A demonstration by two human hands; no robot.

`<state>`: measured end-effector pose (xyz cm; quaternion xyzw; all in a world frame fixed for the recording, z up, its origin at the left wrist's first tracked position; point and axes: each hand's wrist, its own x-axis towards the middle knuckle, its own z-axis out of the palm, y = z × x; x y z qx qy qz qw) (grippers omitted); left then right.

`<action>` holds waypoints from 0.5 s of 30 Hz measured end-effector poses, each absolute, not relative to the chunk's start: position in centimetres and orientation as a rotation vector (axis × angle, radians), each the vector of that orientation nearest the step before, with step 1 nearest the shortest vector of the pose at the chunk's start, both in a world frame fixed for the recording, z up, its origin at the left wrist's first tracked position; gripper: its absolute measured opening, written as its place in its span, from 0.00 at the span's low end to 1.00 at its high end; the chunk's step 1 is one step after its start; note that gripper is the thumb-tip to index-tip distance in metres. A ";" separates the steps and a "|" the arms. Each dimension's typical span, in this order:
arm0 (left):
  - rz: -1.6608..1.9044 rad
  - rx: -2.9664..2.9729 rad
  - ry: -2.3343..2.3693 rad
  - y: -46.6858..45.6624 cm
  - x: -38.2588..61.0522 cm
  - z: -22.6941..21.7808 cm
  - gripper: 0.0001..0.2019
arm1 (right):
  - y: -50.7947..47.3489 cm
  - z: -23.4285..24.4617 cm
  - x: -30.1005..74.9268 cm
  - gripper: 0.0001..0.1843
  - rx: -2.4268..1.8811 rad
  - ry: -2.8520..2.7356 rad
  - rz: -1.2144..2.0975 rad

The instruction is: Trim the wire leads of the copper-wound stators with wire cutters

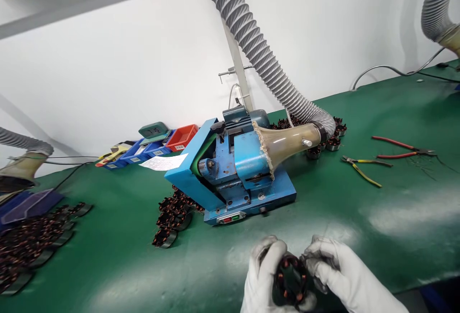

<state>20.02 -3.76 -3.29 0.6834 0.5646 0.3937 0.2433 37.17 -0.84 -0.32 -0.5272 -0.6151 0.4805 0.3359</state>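
A motor stator (288,279), a dark ring with copper windings along its rim, is held at the bottom of the head view. My left hand (264,274), in a white glove with greyed fingertips, wraps round its left side and underside. On the opposite side my right hand (332,267), gloved alike, has its fingers pinched together at the ring's upper right edge. Whatever lies between those fingertips is hidden. Both hands are in front of a blue belt machine (251,159), low over the green bench (215,265).
Wound stators (172,219) lie left of the machine, with a larger group (32,241) at far left. More stators (333,144) sit behind the suction nozzle (291,145). Yellow-handled cutters (362,164) and red-handled pliers (406,150) rest at right. Blue and red bins (181,136) stand along the wall.
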 end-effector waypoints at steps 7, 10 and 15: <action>1.081 1.595 1.373 -3.3 20.1 -3.4 0.13 | -0.9 -1.0 37.2 0.11 -1.357 -1.690 1.204; 1.197 1.601 1.356 -3.7 20.2 -3.5 0.04 | -0.9 -1.7 37.1 0.11 -1.378 -1.822 1.093; 1.382 1.795 1.562 -3.9 20.2 -3.8 0.26 | -0.5 -1.5 36.8 0.10 -1.409 -1.726 1.171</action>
